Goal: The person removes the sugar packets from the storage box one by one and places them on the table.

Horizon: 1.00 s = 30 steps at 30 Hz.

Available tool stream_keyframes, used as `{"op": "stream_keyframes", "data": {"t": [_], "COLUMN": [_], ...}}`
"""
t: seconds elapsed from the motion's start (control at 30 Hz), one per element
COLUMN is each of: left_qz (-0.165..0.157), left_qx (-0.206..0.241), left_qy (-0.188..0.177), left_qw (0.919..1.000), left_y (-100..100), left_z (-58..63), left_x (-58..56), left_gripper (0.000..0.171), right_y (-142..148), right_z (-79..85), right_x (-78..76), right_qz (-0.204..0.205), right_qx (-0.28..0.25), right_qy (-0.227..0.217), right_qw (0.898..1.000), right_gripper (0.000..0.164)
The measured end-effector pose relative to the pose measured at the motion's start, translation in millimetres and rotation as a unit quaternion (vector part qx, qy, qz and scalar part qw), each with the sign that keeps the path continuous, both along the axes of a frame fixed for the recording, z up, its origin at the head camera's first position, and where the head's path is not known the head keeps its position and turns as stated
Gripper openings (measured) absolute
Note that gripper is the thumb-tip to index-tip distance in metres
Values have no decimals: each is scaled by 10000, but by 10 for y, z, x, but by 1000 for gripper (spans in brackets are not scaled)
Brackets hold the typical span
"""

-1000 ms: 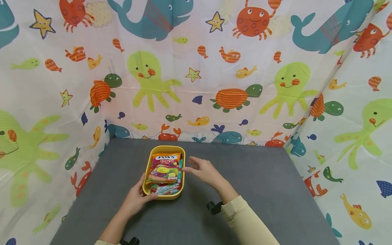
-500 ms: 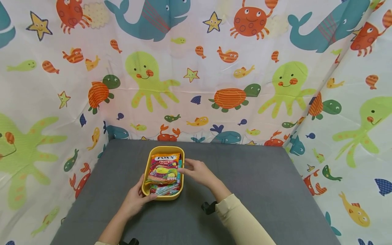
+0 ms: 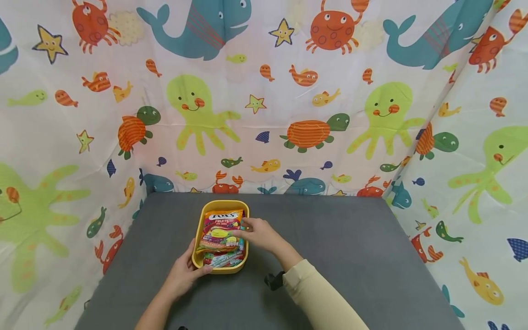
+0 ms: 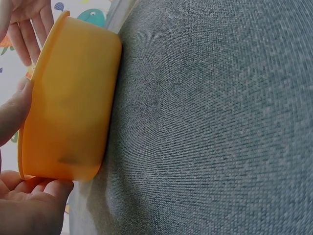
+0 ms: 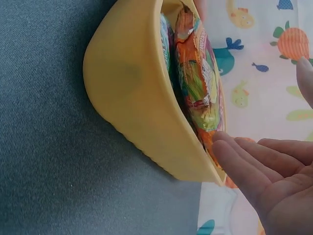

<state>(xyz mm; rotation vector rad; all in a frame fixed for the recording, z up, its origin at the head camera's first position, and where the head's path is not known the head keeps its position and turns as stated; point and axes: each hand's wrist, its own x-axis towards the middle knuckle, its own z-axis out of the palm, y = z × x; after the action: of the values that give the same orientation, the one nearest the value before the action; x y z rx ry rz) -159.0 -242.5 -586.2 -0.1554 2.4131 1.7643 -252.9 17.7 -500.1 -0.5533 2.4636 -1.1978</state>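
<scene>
A yellow plastic tub [image 3: 227, 270] stands on the grey cloth, holding candy bags. On top lies an orange-and-red Fox's Fruits candy bag [image 3: 220, 229]; a teal-and-red packet [image 3: 228, 260] shows beneath it. My left hand [image 3: 181, 276] holds the tub's near-left corner, thumb at the rim and fingers along the outer wall, as the left wrist view of the tub [image 4: 73, 103] also shows. Over the tub's right rim reaches my right hand [image 3: 261, 234], its fingers extended at the bag's right side. In the right wrist view those fingertips [image 5: 221, 137] lie by the bag's edge.
Grey cloth [image 3: 342, 256] covers the table around the tub. A white curtain [image 3: 264, 41] printed with sea animals encloses the back and both sides. A black wrist strap mount [image 3: 274, 281] sits below my right wrist.
My right hand has moved left, from beside the tub to over its rim and against the candy bag's right side. The left hand keeps its place on the tub.
</scene>
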Motion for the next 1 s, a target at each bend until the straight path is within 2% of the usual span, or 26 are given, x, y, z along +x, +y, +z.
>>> {"op": "stream_keyframes", "data": {"t": [0.37,0.63,0.83,1.0], "left_qz": [-21,-28,-26,-32], "left_qx": [-33,-114,-100,-83], "left_qy": [-35,-40,-52,-64], "left_qw": [10000,9999,9999,9999], "left_y": [6,-11,-13,-11], "left_z": [47,20,21,15], "left_x": [-10,10,-6,-2], "left_gripper": [107,108,108,108], "right_y": [-108,-180,-252,-295], "right_z": [-32,-61,-93,-116], "right_x": [-68,-68,-91,-95], "right_qz": [-138,-345,-797,-1204], "right_qx": [261,101,-351,-866], "right_qy": [20,-164,-415,-743], "right_qw": [9996,9992,9953,9861], "right_gripper": [84,84,75,71]}}
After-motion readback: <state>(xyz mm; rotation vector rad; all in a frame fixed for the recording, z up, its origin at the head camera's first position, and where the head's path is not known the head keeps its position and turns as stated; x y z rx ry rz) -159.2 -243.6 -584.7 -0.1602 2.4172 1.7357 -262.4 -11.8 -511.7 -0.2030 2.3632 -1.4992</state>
